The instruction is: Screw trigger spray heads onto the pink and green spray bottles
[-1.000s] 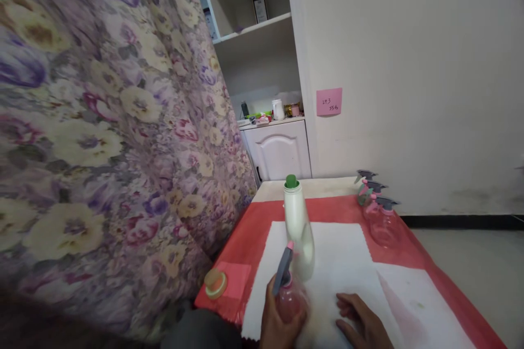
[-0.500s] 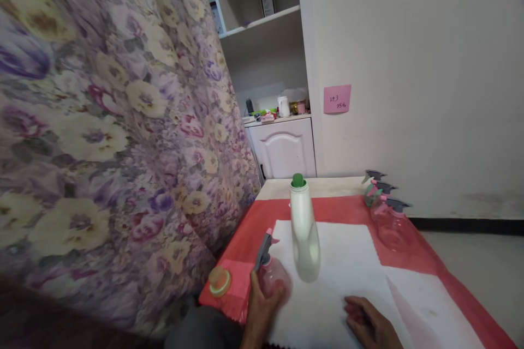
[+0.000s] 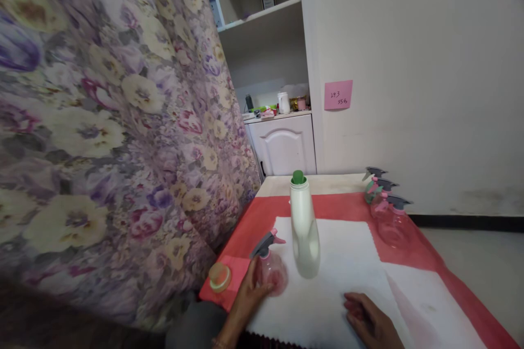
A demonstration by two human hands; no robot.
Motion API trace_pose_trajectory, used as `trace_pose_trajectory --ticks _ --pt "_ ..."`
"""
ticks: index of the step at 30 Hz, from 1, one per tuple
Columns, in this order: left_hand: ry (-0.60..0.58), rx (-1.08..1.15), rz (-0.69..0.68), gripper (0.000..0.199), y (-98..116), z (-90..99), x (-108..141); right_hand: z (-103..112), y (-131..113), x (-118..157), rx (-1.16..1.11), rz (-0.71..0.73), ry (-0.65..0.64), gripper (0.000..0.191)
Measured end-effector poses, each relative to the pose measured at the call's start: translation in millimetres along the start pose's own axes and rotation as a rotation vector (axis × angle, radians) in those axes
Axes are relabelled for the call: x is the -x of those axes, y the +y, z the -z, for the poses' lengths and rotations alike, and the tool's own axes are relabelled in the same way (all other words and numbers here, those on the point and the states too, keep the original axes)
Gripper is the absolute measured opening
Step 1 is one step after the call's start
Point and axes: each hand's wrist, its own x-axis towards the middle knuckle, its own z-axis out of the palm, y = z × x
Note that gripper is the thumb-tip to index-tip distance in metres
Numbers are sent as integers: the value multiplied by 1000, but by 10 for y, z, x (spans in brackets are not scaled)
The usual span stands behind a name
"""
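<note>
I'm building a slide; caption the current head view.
Left hand grasps a pink spray bottle beside a taller pale bottle.

The spray bottle (image 3: 277,278) at near left is translucent pink, its trigger head (image 3: 263,244) grey and pink; the jug (image 3: 302,229) is pale green with a deep green spout (image 3: 298,177). White cloth (image 3: 311,311) sits against red on the tabletop (image 3: 335,207). Purple, cream and magenta flowers pattern the left curtain (image 3: 143,147); the sticky note (image 3: 338,95) is pink.
</note>
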Motion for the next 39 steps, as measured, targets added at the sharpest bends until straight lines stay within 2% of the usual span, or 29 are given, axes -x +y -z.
trace_pose_trajectory --ticks 3,5,12,17,19,23,25,31,36,39 --pt "-100 35 11 83 -66 23 2 -5 4 2 0 -2 -5 33" --pt "-105 37 -12 85 -110 -29 32 -8 10 5 4 -3 -7 33" --pt "264 -184 -97 90 -123 -426 145 13 1 11 -1 6 -4 32" --pt "418 -306 -149 70 -68 -515 124 18 -48 7 -14 19 22 31" --pt "402 -300 -147 66 -71 -481 120 13 -68 8 -17 20 34 31" --pt "239 -187 -82 71 -129 -356 123 4 -98 15 -33 16 45 32" --pt "203 -149 -60 74 -169 -311 124 3 -111 21 -24 12 45 33" --pt "247 -189 -93 79 -193 -381 135 12 -144 40 -4 4 35 32" --pt "370 -309 -79 74 -86 -472 187 18 -135 42 5 -11 18 32" --pt "313 -292 -75 73 -32 -434 217 16 -122 40 10 -21 13 33"
